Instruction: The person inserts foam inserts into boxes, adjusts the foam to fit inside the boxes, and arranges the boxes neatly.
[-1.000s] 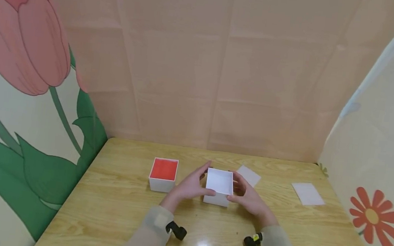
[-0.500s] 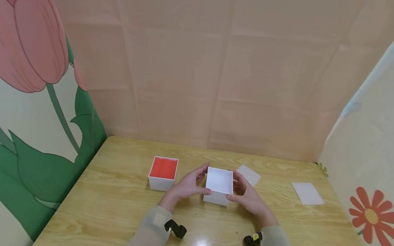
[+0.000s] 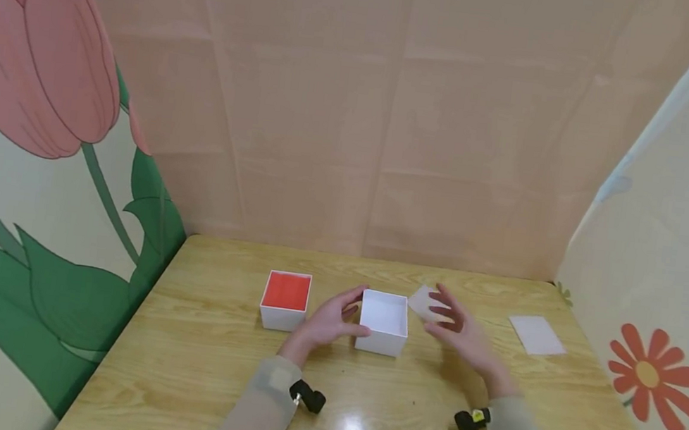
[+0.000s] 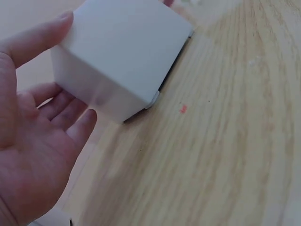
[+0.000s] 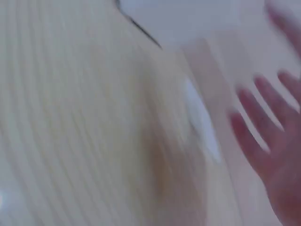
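A white open-topped box [image 3: 382,335] with a bare white inside stands mid-table. My left hand [image 3: 332,321] holds its left side, thumb at the near corner and fingers round toward the back. In the left wrist view the thumb lies on an edge of the white box [image 4: 124,42], with the fingers along the adjoining side. My right hand [image 3: 461,335] is apart from the box, to its right, fingers spread and holding nothing. It overlaps a square white card [image 3: 422,302] behind it. The right wrist view is blurred, but the spread right hand [image 5: 277,141] shows at its right edge.
A second white box [image 3: 283,319], filled with something red up near its rim, stands to the left, close to my left hand. Another square white card [image 3: 538,336] lies flat at the right. A pink cloth wall [image 3: 385,141] rises behind the wooden table [image 3: 187,367].
My right hand has let go of the white box and moved right, its fingers now spread near the card. The left hand stays on the box, which has hardly moved.
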Demonstrator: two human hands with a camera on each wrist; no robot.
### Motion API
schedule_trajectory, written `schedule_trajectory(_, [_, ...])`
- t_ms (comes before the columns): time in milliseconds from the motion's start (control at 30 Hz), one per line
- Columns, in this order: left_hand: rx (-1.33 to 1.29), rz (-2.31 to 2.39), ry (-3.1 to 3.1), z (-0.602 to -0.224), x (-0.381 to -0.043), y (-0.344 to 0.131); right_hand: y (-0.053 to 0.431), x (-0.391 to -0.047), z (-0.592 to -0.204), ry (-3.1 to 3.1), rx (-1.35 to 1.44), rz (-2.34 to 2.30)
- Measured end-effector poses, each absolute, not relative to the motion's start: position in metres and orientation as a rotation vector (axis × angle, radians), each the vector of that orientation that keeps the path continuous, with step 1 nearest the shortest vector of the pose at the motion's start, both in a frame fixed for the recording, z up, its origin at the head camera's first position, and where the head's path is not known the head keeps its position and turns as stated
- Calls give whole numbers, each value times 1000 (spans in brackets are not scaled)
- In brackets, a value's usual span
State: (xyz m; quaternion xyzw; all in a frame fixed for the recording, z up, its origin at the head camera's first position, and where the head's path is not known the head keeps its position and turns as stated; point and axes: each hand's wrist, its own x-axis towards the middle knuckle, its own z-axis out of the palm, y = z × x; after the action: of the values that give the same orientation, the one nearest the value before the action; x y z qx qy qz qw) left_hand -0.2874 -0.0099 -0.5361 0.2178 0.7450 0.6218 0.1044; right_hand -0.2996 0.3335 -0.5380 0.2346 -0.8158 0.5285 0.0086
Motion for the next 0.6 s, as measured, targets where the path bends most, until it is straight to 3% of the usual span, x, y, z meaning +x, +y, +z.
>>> schedule_trajectory(233, [632, 1884, 2174, -540, -286, -15, 427, -307, -537, -2742, -69, 925])
schedule_trajectory(400, [642, 1870, 2196, -542, -286, -15, 477, -304, -558, -2901, -281, 731])
schedule_trajectory(600, [611, 1815, 2222, -541, -283, -13, 504, -308, -569, -2983, -441, 740])
